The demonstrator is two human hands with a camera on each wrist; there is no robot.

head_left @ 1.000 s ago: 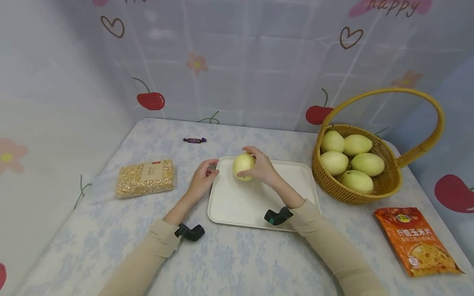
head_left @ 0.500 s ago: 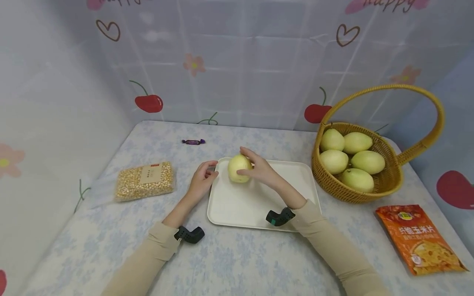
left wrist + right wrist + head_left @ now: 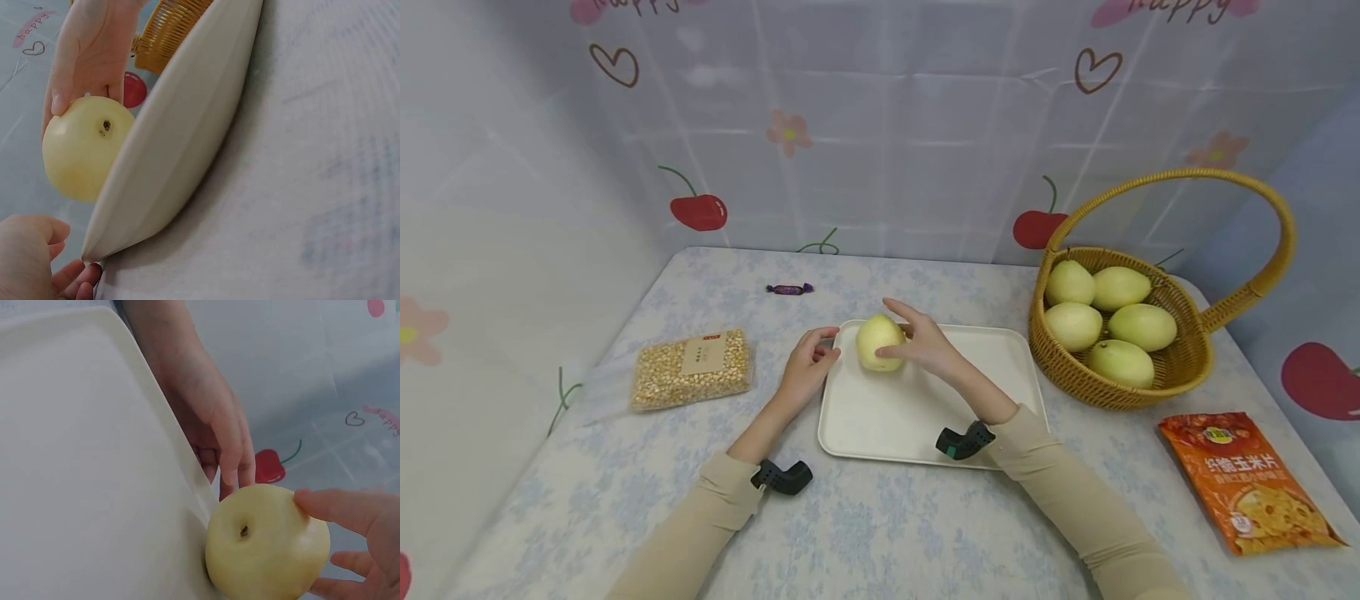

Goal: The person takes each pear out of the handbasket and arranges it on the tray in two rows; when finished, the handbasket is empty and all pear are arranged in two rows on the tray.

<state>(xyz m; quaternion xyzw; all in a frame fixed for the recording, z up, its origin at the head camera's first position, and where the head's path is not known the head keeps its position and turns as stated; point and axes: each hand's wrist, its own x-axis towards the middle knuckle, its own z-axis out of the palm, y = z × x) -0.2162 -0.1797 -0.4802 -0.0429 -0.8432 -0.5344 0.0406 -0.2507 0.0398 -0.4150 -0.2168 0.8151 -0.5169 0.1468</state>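
Observation:
A pale yellow-green pear [image 3: 878,342] sits near the left rim of the white tray [image 3: 925,421]. My right hand [image 3: 931,348] is on its right side, thumb touching the pear [image 3: 265,544] and index finger extended past its far side. That hand [image 3: 94,50] also shows behind the pear [image 3: 84,150] in the left wrist view. My left hand [image 3: 805,367] is at the tray's left edge, fingers loosely bent against the rim; its fingertips [image 3: 78,278] lie by the tray corner in the left wrist view.
A wicker basket [image 3: 1045,358] with several pears stands to the right behind the tray, its handle raised. An orange snack bag [image 3: 1251,483] lies at the right, a bag of corn kernels [image 3: 692,369] at the left, and a purple-wrapped candy [image 3: 790,289] farther back.
The pear has moved left across the tray, toward my left hand. My right hand has shifted slightly left, less than the pear. My left hand has stayed at the rim.

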